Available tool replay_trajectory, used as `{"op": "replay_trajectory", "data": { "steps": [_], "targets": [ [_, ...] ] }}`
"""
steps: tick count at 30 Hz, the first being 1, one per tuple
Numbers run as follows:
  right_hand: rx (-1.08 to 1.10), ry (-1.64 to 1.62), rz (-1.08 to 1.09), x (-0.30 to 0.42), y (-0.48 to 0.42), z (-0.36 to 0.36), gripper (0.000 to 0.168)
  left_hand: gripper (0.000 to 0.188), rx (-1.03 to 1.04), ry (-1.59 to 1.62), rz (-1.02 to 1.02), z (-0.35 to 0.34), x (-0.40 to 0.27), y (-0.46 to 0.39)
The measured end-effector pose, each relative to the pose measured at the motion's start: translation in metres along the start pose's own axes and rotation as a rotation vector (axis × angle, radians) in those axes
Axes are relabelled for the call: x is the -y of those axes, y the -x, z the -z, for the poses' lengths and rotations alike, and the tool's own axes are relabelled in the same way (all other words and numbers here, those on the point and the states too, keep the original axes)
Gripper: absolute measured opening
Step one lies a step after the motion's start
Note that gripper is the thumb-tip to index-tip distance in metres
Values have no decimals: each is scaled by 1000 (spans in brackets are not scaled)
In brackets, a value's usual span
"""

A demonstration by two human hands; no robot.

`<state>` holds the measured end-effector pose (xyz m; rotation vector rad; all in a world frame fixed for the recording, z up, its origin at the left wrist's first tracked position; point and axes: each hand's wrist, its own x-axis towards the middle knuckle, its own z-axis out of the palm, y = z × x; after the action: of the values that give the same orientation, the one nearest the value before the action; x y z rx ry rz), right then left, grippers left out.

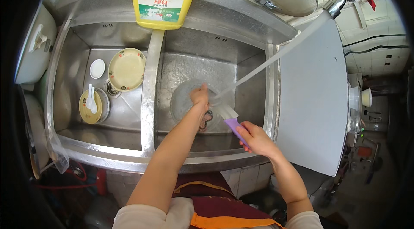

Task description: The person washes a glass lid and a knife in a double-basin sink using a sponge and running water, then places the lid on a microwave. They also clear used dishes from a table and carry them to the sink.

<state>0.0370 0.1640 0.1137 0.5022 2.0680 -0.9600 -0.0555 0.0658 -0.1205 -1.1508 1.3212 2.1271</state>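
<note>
My right hand (254, 136) grips the purple handle of a knife (235, 127), whose pale blade points up and left into a stream of water (268, 62). The stream falls from a curved metal faucet (334, 5) into the right sink basin (200, 59). My left hand (200, 96) is low in that basin, its fingers apart, beside the blade and over a round, translucent shape whose kind I cannot tell. Just below my left wrist lies a dark and pinkish object (206, 120), partly hidden; what it is cannot be told.
The left basin (69, 67) holds plates (126, 69), a small white dish (97, 69) and white spoons (91, 101) on a yellow plate (84, 112). A yellow detergent jug (165, 1) stands behind the divider. A grey board (310, 99) lies to the right.
</note>
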Motion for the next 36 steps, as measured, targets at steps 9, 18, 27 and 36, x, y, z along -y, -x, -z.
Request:
{"op": "replay_trajectory", "data": {
  "steps": [9, 18, 27, 36],
  "targets": [
    [1, -138, 96, -10, -20, 7, 45, 30, -118, -165, -273, -11, -14, 14],
    [50, -103, 218, 13, -129, -7, 35, 17, 142, 167, -12, 3, -33, 41],
    [-141, 408, 472, 14, -122, -15, 30, 22, 210, 307, 84, 8, -34, 39],
    [-336, 423, 375, -20, -27, -19, 32, 44, -26, -42, 156, -9, -15, 28]
  ]
}}
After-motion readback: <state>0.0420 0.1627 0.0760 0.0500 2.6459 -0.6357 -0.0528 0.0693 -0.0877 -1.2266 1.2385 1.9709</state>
